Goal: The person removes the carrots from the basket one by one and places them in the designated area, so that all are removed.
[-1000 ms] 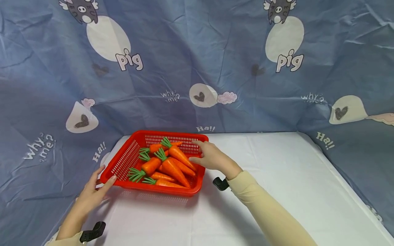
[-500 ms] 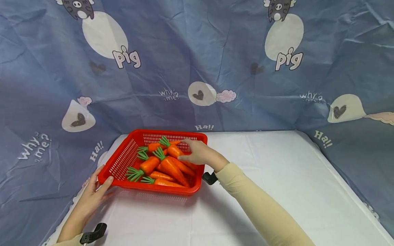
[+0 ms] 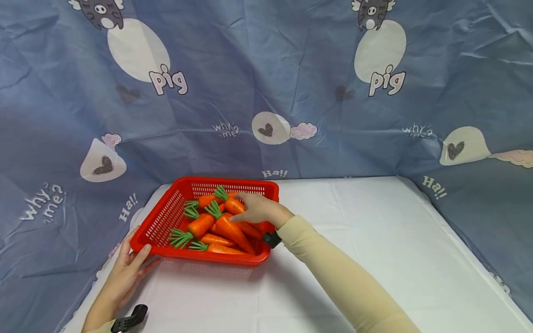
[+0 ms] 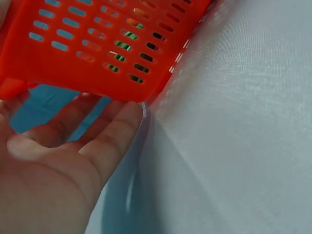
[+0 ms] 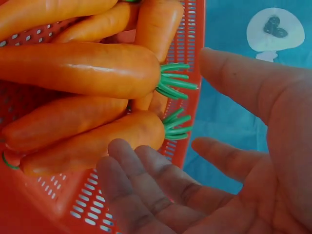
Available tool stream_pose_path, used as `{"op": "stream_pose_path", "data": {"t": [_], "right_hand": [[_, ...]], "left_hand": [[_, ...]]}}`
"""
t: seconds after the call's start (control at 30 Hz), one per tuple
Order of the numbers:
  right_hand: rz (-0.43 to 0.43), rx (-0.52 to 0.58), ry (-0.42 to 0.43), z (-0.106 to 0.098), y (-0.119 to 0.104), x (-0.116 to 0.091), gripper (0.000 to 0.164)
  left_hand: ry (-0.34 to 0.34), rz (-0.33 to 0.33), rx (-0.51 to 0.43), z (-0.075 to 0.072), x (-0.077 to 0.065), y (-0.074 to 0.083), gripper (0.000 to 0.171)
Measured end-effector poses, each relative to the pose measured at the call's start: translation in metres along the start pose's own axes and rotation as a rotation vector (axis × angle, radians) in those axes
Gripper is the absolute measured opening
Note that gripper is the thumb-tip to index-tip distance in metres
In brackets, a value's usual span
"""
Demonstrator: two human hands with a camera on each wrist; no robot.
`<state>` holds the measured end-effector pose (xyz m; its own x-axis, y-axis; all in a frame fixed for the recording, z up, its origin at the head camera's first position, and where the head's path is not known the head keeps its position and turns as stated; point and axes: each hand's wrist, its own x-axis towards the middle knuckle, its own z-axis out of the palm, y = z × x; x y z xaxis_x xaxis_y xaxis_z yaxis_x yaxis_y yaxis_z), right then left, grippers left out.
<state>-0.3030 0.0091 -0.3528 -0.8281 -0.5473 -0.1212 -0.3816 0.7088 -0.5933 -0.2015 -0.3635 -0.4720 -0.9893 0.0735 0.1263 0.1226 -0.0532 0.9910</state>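
Carrots (image 3: pixel 231 229), orange and glossy with green tops (image 3: pixel 214 210), lie heaped at centre-left of the head view, inside the red perforated basket (image 3: pixel 200 255). I judge them to be moulded imitations: light, fairly firm and somewhat slippery on the smooth skin, with thin tops that may bend or pull loose. I would therefore take hold around the thick shoulder, just below the tops, rather than at the tip. The right hand (image 3: pixel 260 208) reaches over the basket's right half, fingers and thumb apart; I see no carrot gripped. The left hand (image 3: pixel 124 273) spans the basket's lower-left corner, thumb on the rim and the other fingers spread, touching rather than clamped. The basket looks light, with thin walls that probably flex, so its rim is the sounder hold. Outward, I note the white-covered desk (image 3: pixel 354 245) and, filling the upper frame, a blue pig-print cloth (image 3: pixel 325 83).
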Motion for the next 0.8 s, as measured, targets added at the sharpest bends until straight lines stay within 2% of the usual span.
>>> {"op": "stream_pose_path", "data": {"t": [0.2,0.5,0.8], "right_hand": [[0.033,0.036,-0.033,0.006,0.0,0.009,0.076],[0.04,0.032,-0.082,0.015,-0.001,0.017,0.074],[0.066,0.01,-0.124,0.022,-0.002,0.025,0.077]], "left_hand": [[0.013,-0.018,-0.011,-0.001,0.0,-0.007,0.073],[0.011,0.041,-0.067,0.0,0.001,-0.012,0.072],[0.032,0.044,-0.072,0.003,0.001,-0.018,0.068]]}}
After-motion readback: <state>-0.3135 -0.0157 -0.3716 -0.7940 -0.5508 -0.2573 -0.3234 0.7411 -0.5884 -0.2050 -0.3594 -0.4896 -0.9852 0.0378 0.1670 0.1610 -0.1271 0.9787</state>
